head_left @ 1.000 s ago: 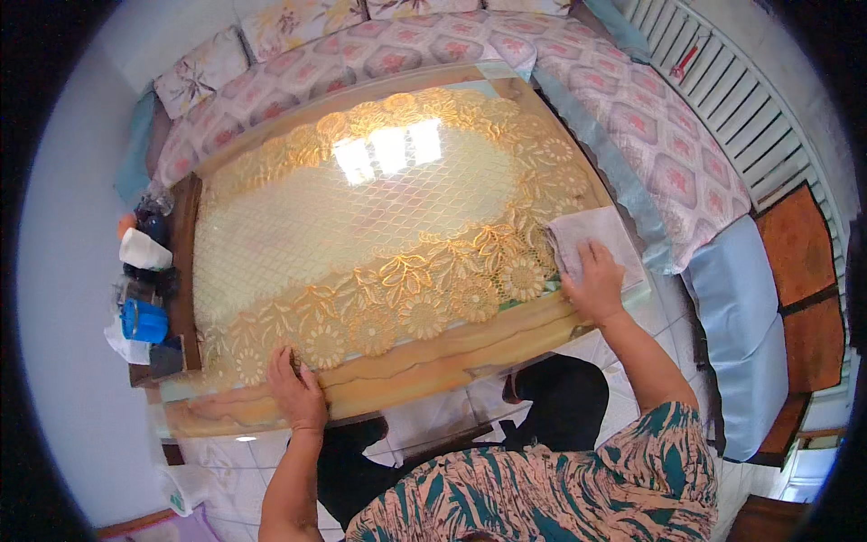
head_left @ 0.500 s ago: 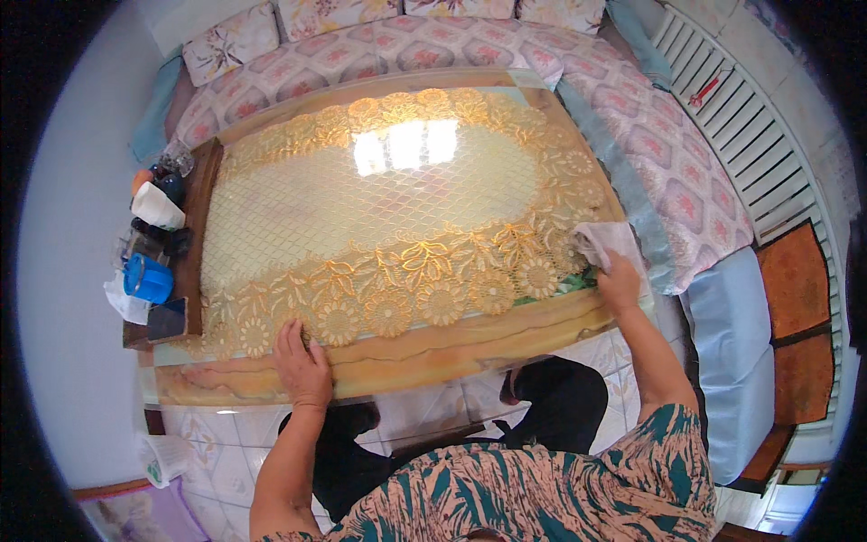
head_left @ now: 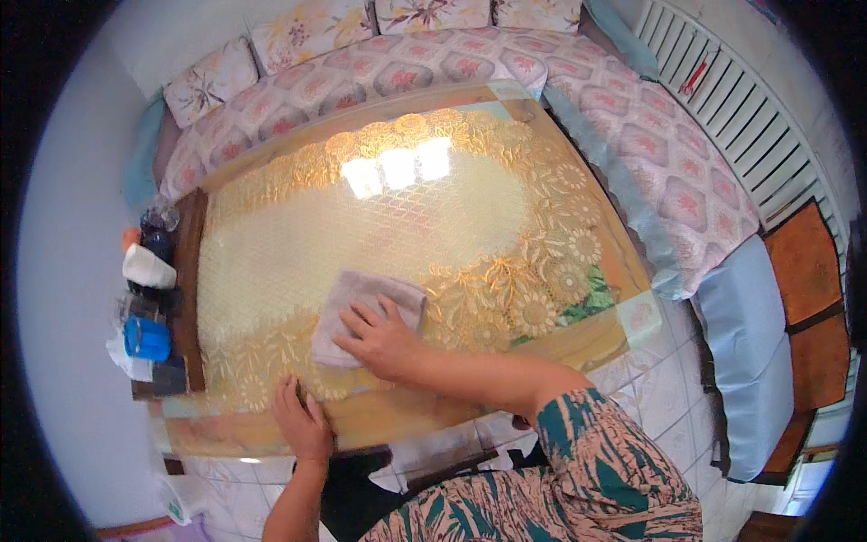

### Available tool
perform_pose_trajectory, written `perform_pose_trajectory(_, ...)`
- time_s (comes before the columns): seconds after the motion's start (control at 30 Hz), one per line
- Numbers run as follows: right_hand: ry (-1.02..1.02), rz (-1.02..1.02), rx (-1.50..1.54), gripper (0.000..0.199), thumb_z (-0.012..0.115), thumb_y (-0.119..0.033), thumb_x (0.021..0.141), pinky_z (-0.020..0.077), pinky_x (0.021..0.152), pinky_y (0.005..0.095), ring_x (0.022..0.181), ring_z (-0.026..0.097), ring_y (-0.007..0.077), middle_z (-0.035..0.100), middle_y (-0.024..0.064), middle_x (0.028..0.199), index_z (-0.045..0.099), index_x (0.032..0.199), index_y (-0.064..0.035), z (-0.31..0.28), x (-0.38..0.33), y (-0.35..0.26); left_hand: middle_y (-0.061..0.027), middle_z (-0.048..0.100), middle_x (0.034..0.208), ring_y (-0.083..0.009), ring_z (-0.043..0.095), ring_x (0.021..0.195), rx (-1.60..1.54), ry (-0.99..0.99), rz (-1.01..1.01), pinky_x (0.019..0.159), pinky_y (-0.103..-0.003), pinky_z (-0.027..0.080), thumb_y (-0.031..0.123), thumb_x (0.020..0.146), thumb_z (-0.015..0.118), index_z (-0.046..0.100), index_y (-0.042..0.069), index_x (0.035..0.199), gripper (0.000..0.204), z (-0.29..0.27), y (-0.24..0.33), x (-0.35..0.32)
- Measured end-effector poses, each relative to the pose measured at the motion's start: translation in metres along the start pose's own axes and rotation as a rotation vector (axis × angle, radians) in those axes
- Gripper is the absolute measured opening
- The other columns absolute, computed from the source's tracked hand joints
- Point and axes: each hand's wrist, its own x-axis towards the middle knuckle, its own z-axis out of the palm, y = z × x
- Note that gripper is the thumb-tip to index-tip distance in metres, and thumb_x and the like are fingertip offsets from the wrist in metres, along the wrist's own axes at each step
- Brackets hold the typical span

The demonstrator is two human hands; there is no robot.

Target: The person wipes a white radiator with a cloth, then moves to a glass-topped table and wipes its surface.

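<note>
Wide open glass across most of the bench (head_left: pixel 433 208), from the bright glare in the middle out to the far edge and the right corner: nothing standing there. Blocked along the left edge by a crowded row: a white cup (head_left: pixel 147 267) lying on its side, a blue container (head_left: pixel 146 338), dark small items just beside them, too small to tell apart. Near the front, taken up by the grey cloth (head_left: pixel 361 312) under the right hand (head_left: pixel 384 339), with the left hand (head_left: pixel 302 425) flat at the near edge just beside it. Hemmed in beyond the far and right edges by the cushioned sofa (head_left: pixel 632 154), close against the bench.
</note>
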Motion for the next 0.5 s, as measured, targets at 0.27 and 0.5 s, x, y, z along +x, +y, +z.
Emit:
perform_pose_trajectory(0.27, -0.104, 0.386, -0.319, 0.041, 0.052, -0.021, 0.086, 0.0270, 0.096, 0.0692, 0.129, 0.043, 0.0292, 0.049, 0.0093, 0.135, 0.056, 0.127, -0.0238, 0.016, 0.076, 0.171, -0.0233, 0.045, 0.133, -0.0402, 0.039, 0.125, 0.009, -0.060, -0.043, 0.108, -0.047, 0.028, 0.012, 0.089, 0.049, 0.046, -0.003, 0.127, 0.041, 0.001, -0.003, 0.000)
perform_pose_trajectory(0.5, -0.206, 0.870, -0.471, 0.051, 0.051, -0.020, 0.086, 0.0236, 0.101, 0.0695, 0.138, 0.032, 0.0229, 0.037, 0.0014, 0.148, 0.047, 0.136, -0.0294, -0.077, 0.038, 0.321, -0.0235, 0.043, 0.135, -0.0393, 0.039, 0.126, 0.029, -0.083, -0.045, 0.108, -0.047, 0.028, 0.020, 0.092, 0.046, 0.045, -0.004, 0.129, 0.044, 0.000, 0.000, 0.001)
